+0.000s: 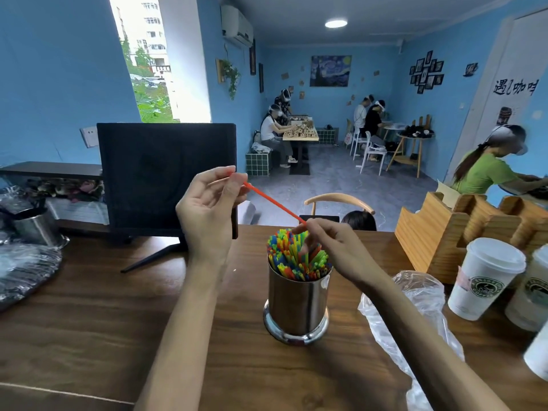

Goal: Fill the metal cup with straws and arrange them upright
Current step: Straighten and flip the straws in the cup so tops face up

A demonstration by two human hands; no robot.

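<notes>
both hands pinch one red straw (274, 203) above the metal cup (296, 304): left hand (207, 209) its upper end, right hand (329, 247) its lower. bare wooden table (89, 321) surrounds the straw-filled cup.

My feed is evenly bright: the window (142, 60) at upper left is overexposed, and a ceiling lamp (336, 24) glows at top centre. Wide-angle distortion bends the frame edges; far figures appear soft.

White paper cup (486, 277) logo reads "COFFEE".
</notes>
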